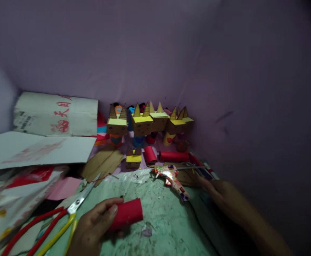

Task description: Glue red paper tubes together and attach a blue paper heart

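Observation:
My left hand (97, 220) is closed around a red paper-covered tube (129, 213), held on its side above the green tabletop (155, 199). My right hand (219, 192) reaches to the right edge of the table, beside a long thin metal piece (192, 167) and a bundle of slim items. Its fingers are dim and blurred, so whether they grip anything does not show. Just left of that hand lies a hot glue gun (168, 174) wrapped in patterned covering, with its dark cord trailing toward me.
Scissors (77, 204) with red and yellow handles lie at left, near plastic packaging (30, 199) and cardboard (102, 161). Several cardboard cat-like figures (142, 124) stand along the wall. Two red rolls (174, 156) (150, 155) lie before them. A white box (56, 113) stands back left.

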`<control>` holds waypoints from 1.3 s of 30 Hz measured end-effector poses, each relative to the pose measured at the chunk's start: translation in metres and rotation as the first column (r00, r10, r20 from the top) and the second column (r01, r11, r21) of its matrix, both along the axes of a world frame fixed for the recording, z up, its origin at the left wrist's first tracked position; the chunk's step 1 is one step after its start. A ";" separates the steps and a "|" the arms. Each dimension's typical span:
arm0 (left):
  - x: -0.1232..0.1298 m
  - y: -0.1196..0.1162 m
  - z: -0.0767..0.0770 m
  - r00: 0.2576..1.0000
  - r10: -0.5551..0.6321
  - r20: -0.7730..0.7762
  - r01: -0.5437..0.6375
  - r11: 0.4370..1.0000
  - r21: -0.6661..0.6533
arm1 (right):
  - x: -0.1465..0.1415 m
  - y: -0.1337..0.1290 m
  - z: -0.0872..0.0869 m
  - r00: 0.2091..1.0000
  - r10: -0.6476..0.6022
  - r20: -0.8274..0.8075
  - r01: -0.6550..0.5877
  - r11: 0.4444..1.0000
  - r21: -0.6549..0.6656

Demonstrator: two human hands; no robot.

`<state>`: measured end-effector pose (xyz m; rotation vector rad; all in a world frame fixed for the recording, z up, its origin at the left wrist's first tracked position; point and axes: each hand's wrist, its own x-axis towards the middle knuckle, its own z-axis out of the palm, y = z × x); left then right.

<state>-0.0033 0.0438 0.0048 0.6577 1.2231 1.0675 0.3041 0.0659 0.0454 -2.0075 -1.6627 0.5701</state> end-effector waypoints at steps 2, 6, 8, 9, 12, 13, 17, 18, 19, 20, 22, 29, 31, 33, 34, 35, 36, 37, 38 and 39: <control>0.002 0.000 0.002 0.997 0.045 0.067 -0.045 0.999 -0.004 | -0.031 -0.003 0.005 0.975 0.018 -0.222 0.014 0.990 0.142; 0.004 0.001 0.000 0.996 0.066 0.065 -0.069 0.997 0.036 | -0.097 -0.003 -0.003 0.796 0.202 -0.570 -0.174 0.979 0.104; 0.004 0.002 -0.003 0.997 0.071 0.031 -0.074 0.995 0.073 | -0.119 0.000 -0.015 0.693 0.205 -0.691 -0.219 0.973 0.069; 0.003 0.002 -0.005 0.997 0.071 0.014 -0.072 0.994 0.088 | -0.126 0.001 -0.021 0.650 0.189 -0.736 -0.223 0.973 0.053; 0.002 0.002 -0.006 0.998 0.053 -0.033 -0.049 0.993 0.110 | -0.135 0.001 -0.036 0.538 0.120 -0.834 -0.239 0.971 -0.014; 0.002 0.002 -0.005 0.998 0.045 -0.054 -0.039 0.993 0.116 | -0.136 0.000 -0.039 0.505 0.097 -0.858 -0.257 0.965 -0.042; 0.002 0.000 0.000 0.989 -0.028 -0.144 0.046 0.991 0.128 | -0.139 -0.005 -0.049 0.441 0.057 -0.896 -0.287 0.954 -0.081; 0.002 -0.001 0.000 0.985 -0.042 -0.166 0.065 0.989 0.132 | -0.141 -0.005 -0.052 0.443 0.059 -0.895 -0.282 0.956 -0.077; 0.002 -0.001 0.000 0.981 -0.053 -0.185 0.079 0.988 0.136 | -0.142 -0.006 -0.055 0.444 0.053 -0.894 -0.278 0.957 -0.082; 0.002 -0.001 -0.001 0.978 -0.058 -0.200 0.088 0.986 0.142 | -0.143 -0.006 -0.057 0.444 0.041 -0.895 -0.276 0.957 -0.093; 0.001 0.000 -0.003 0.976 -0.068 -0.208 0.102 0.983 0.155 | -0.144 -0.007 -0.060 0.439 0.004 -0.898 -0.269 0.955 -0.127; 0.001 0.002 -0.010 0.983 -0.111 -0.144 0.120 0.991 0.057 | -0.146 -0.008 -0.058 0.514 0.016 -0.858 -0.224 0.968 -0.116; 0.002 0.002 -0.010 0.990 -0.088 -0.111 0.094 0.994 0.049 | -0.145 -0.008 -0.057 0.516 0.032 -0.856 -0.233 0.967 -0.104; 0.002 0.001 -0.011 0.996 -0.070 -0.062 0.074 0.995 0.066 | -0.143 -0.007 -0.056 0.501 0.023 -0.865 -0.222 0.970 -0.102; 0.002 0.001 -0.012 0.997 -0.066 -0.038 0.069 0.995 0.074 | -0.142 -0.006 -0.054 0.496 0.015 -0.868 -0.220 0.970 -0.108; 0.002 0.001 -0.013 0.997 -0.070 -0.022 0.071 0.994 0.079 | -0.142 -0.005 -0.052 0.499 0.012 -0.867 -0.218 0.969 -0.112; 0.002 0.001 -0.013 0.997 -0.077 -0.015 0.078 0.994 0.080 | -0.141 -0.005 -0.050 0.508 0.016 -0.861 -0.215 0.970 -0.109; 0.002 0.001 -0.014 0.996 -0.090 -0.015 0.091 0.993 0.078 | -0.140 -0.004 -0.047 0.523 0.025 -0.852 -0.216 0.971 -0.104; 0.001 0.001 -0.014 0.994 -0.110 -0.016 0.111 0.991 0.073 | -0.140 -0.003 -0.045 0.537 0.034 -0.843 -0.217 0.971 -0.099; 0.000 0.002 -0.015 0.991 -0.136 -0.009 0.137 0.988 0.065 | -0.139 -0.003 -0.044 0.549 0.052 -0.834 -0.224 0.971 -0.086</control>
